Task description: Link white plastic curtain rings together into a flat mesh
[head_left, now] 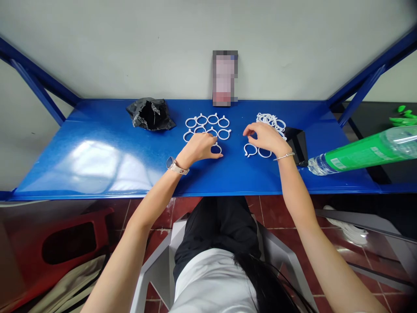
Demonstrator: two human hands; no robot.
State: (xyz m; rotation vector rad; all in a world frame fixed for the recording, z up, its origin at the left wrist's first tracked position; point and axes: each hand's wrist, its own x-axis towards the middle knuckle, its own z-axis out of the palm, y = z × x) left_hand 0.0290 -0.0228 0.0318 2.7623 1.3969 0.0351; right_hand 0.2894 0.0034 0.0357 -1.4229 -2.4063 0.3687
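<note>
White curtain rings (pixel 223 139) lie in rows on the blue desk (pixel 241 178), with a jumbled pile (pixel 267 118) to the right. The left hand (pixel 202 145) curls thumb and finger about one ring; whether it grips cannot be told. The right hand (pixel 264 137), fingers parted and seemingly unladen, hovers beside two rings (pixel 256 151). Lightly pinching the rim should avoid nudging neighbours.
</note>
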